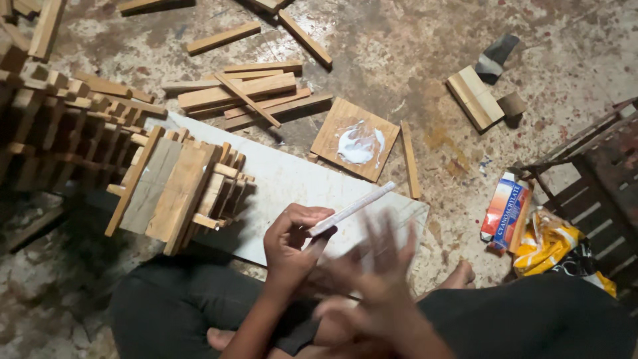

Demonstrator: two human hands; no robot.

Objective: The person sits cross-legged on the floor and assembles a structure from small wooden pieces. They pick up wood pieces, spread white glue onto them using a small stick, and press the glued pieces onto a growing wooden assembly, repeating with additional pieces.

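Carefully, I am holding one thin wooden stick (352, 209) in my left hand (290, 247), with the fingers closed around its lower end, so the stick is pointing up and to the right, over the white board (292, 183) on the floor. My right hand (379, 286) is moving just beside it, below the stick; its fingers are spread open and blurred, and I cannot tell if it is touching anything.

I think the step is going well only if I am keeping the grip firm near the end and turning the coated face of the stick away from my fingers, because wet glue would make them slip.

Counting from the white board: one square wooden plate (355, 138) with a white glue patch (359, 145) is lying at its upper right edge, and one loose slat (410, 159) is just right of that plate. One wooden lattice piece (174, 189) is resting on the left end of the board. One orange and blue carton (506, 211) and one yellow bag (546, 244) are lying well right of the board. Above the board, a heap of flat slats (242, 93) is lying; its number I cannot tell exactly.
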